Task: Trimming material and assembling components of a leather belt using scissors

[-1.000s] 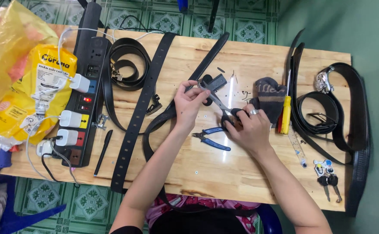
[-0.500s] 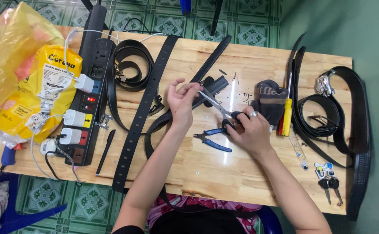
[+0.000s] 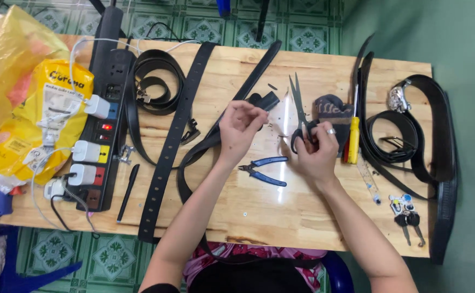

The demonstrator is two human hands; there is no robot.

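From the head camera, looking straight down, a wooden worktop (image 3: 248, 217) stands on a green patterned tile floor (image 3: 107, 255). The left hand (image 3: 241, 127) has its fingers curled in, pinching the cut end of a black belt (image 3: 194, 157) that runs from under the hand down toward the worktop's near edge. The right hand (image 3: 316, 149), a ring on one finger, is closed through the handles of a pair of scissors (image 3: 297, 103); the blades point away from the person and are nearly shut, and the tips stand clear of the belt end, just to the right of it. Small dark scraps lie on the wood between the two hands.

Just in front of the hands lie blue-handled pliers (image 3: 264, 171). To the right of the right hand are a yellow-handled screwdriver (image 3: 353, 133), a clear ruler (image 3: 368, 179), coiled black belts (image 3: 405, 135) with a silver buckle (image 3: 397, 99), and a bunch of keys (image 3: 405, 214) near the front corner.

To the left, a long flat belt strap (image 3: 172, 146) crosses the worktop diagonally, with another coiled belt (image 3: 158, 81) behind it. Farther left are a black pen (image 3: 128, 192), a black power strip (image 3: 104, 108) with white chargers plugged in, and yellow plastic bags (image 3: 26, 103) at the edge.
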